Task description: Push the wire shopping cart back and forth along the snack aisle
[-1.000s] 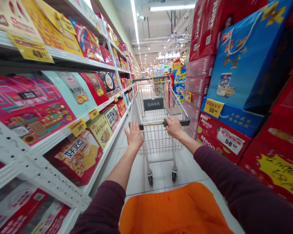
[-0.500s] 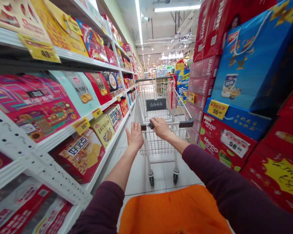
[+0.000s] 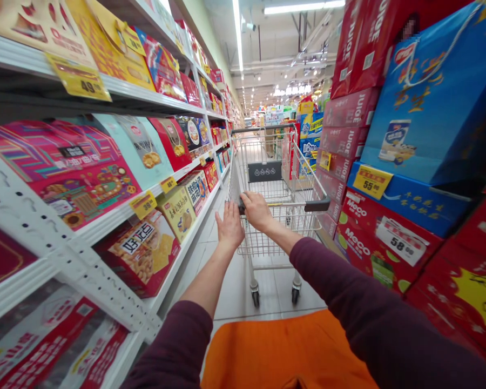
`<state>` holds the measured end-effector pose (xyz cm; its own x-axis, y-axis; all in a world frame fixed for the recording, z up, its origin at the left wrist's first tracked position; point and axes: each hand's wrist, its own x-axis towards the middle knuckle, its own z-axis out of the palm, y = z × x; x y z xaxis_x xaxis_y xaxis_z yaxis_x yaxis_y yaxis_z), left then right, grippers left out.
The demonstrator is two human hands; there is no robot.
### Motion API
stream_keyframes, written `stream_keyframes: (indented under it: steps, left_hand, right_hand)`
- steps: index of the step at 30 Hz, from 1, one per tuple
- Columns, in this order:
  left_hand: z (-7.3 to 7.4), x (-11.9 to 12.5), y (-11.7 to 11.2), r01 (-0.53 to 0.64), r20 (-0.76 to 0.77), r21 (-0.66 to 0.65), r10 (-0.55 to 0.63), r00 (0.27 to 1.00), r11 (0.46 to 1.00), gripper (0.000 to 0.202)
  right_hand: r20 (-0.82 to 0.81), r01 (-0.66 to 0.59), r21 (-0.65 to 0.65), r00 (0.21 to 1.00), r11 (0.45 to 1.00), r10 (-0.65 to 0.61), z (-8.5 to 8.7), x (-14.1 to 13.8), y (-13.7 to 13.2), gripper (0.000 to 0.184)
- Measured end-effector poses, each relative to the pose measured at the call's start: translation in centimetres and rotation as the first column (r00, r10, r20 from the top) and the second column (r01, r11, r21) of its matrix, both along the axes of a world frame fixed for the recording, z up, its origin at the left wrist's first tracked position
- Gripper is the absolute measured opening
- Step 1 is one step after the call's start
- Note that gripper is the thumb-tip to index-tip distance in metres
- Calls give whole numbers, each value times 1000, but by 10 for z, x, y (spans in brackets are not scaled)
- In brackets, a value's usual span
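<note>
Just now, in the head view, the right hand has shifted along the dark grey handle of a wire shopping cart, from nearer the right end to the left end of the bar. Its fingers curl over the bar, closed around it. The left hand stands open just beside it and slightly lower, fingers spread apart and pinching nothing; whether its fingertips touch the cart, I cannot tell. With both hands now gathered at one end, the right end of the handle stands bare.

The cart rolls on pale floor tiles directly ahead of the person, whose maroon sleeves reach toward it above a stretch of orange fabric. On the left runs white perforated shelving stocked with boxed snacks, among them a red-and-yellow carton below a yellow price tag. On the right, red Meco cartons are stacked beneath a large blue gift bag.
</note>
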<state>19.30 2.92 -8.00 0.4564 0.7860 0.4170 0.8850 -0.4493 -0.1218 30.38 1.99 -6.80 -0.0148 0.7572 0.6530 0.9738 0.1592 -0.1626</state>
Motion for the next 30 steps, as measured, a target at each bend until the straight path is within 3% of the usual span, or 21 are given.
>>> stream_keyframes:
  steps: [8,11,17,25,30]
  left_hand:
    - [-6,-3,5,9,62,38,-11,998,999,63]
    - [-3,-5,5,19,48,57,-22,999,998,62]
    - [10,3,-3,15,-3,56,-15,1000,998,60]
    - [3,38,-16,158,-72,-7,-158,985,987,66]
    - [0,36,-11,153,-64,8,-152,986,988,65]
  right_hand:
    - [88,14,-139,996,990,-1,5,-10,3,36]
    - [110,32,-150,994,988,-16,7,6,-9,34]
    - [94,131,-168,989,977,-116,2,63,-43,37]
    - [119,121,-70,986,990,-113,-12,52,-35,42]
    - [110,183,-73,979,980,-174,-18,87,-51,41]
